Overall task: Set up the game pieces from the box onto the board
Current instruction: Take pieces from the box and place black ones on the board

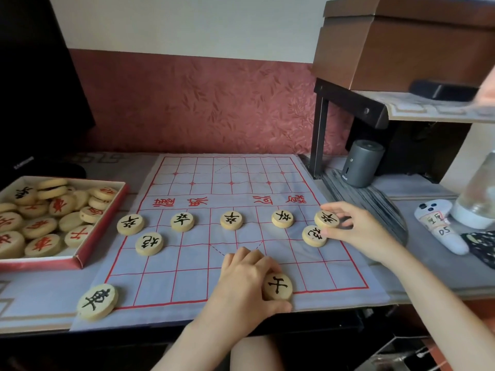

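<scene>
A cloth game board (187, 271) with a red grid lies on the table. Several round wooden pieces with black characters stand on its near half, among them a row (231, 220) below the river line and one at the near left corner (97, 301). My left hand (243, 279) grips a black-marked piece (278, 286) on the near edge of the grid. At the board's right edge my right hand (356, 228) pinches another black-marked piece (326, 219), just above a second piece (314, 236). The red-walled box (104, 226) at the left holds several pieces, mostly red-marked.
A grey cylinder (360, 163) stands under a shelf at the back right. A small white toy figure (439, 226) and a clear bottle (479, 194) lie to the right. A brown cardboard box (401, 41) rests on the shelf. A dark monitor (32, 89) rises at the left.
</scene>
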Demonstrator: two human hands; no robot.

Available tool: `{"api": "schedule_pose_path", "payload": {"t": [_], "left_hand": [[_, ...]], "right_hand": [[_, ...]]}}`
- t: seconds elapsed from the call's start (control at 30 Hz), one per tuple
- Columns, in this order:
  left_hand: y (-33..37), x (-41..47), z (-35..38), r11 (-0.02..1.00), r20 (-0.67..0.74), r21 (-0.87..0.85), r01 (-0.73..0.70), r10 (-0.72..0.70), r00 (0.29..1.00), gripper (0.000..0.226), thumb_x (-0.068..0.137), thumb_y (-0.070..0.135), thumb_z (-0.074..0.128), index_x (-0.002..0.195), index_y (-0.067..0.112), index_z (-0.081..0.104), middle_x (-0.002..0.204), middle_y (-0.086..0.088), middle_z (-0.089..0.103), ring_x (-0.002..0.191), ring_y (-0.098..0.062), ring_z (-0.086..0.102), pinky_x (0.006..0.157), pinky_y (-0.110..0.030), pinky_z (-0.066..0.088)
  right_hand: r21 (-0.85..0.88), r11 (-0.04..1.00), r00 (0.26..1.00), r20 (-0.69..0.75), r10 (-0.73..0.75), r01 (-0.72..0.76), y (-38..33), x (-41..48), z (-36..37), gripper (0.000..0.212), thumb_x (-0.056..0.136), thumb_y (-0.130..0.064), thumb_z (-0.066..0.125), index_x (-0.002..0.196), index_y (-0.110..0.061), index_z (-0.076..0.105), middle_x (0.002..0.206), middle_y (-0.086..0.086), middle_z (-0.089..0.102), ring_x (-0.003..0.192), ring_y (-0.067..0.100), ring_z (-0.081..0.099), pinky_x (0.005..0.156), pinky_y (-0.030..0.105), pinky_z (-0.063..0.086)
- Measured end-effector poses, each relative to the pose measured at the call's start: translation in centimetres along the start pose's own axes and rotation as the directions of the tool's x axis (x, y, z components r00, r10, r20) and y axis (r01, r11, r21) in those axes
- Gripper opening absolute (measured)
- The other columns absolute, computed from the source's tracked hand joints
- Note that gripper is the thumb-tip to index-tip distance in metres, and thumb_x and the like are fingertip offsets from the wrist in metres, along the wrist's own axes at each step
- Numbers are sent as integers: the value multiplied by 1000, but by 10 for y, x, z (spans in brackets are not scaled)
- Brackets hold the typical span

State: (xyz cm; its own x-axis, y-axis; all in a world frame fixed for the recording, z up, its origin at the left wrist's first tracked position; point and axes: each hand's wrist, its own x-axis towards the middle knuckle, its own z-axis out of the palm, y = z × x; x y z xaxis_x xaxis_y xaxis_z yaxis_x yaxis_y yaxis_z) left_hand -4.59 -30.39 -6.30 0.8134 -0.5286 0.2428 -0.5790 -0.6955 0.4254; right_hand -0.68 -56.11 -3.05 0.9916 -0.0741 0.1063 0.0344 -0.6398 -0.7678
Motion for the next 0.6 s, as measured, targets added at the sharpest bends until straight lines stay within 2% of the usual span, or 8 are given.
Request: {"api": "schedule_pose_path", "payload": {"t": [0.1, 0.2, 0.3, 0.47, 0.6], "left_hand": [[-2, -1, -1, 1000, -4, -13, 20, -20, 1000, 81, 47, 76, 37, 116, 37, 52, 106, 22, 44, 97, 1, 26, 90, -11, 21], [-3, -3, -3, 999, 23, -41, 30, -29, 999, 85, 48, 78, 47, 123, 37, 48, 115, 21, 45, 101, 1, 26, 92, -9, 19], [-4, -3, -8, 998, 13, -62, 32, -31, 999, 95, 44, 84, 35, 127, 38, 46, 120, 22, 44, 108, 1, 27, 93, -7, 17], [-2, -1, -17, 986, -48, -161, 31, -39, 998, 82, 53, 80, 32, 122, 39, 50, 117, 26, 48, 111, 5, 30, 95, -6, 18], [-4, 3, -23, 970, -101, -236, 60, -86, 991, 70, 64, 73, 28, 113, 35, 59, 108, 22, 57, 107, 2, 39, 98, -17, 30]], "right_hand": [[2, 1000, 1000, -20, 11, -11, 5, 2, -5, 49, 72, -10, 78, 112, -30, 59, 105, -15, 62, 102, 1, 54, 86, 23, 41], [33, 999, 998, -52, 38, -37, 11, 8, -9, 50, 72, -4, 77, 113, -26, 58, 103, -11, 63, 98, 4, 56, 79, 16, 41], [15, 998, 995, -74, 62, -61, 17, 17, -13, 51, 72, -1, 76, 115, -21, 59, 99, -12, 62, 95, 5, 58, 79, 16, 42], [-43, 992, 992, -54, 115, -118, 25, 30, -9, 51, 70, -3, 78, 115, -20, 59, 106, 0, 64, 100, 14, 58, 90, 27, 44], [-41, 990, 991, -30, 133, -134, 23, 34, -4, 49, 71, -4, 78, 114, -18, 61, 102, 0, 63, 87, 5, 55, 72, 13, 39]]}}
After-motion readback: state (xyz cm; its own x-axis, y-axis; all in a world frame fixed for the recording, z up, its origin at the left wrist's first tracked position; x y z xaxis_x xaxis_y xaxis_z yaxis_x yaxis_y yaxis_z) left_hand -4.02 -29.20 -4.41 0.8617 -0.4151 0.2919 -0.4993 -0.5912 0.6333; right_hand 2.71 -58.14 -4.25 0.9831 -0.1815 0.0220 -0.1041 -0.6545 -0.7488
